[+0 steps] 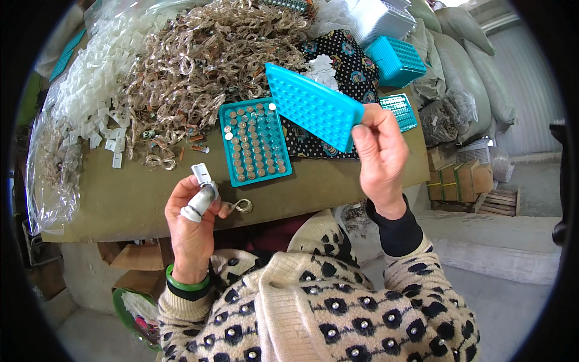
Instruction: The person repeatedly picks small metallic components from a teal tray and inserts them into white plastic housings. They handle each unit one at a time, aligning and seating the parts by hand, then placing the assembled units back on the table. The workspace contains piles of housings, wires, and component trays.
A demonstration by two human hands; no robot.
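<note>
My right hand holds up a turquoise plastic tray by its right end, tilted, bumpy underside facing me. On the table below it lies a second turquoise tray filled with rows of small round metal pieces. My left hand, with a white cover on one finger, pinches a small white plastic clip and a small metal ring near the table's front edge.
A big heap of tangled metal links and a pile of white plastic clips fill the table's back left. Black patterned cloth, more turquoise trays and grey sacks lie right. Cardboard boxes stand on the floor.
</note>
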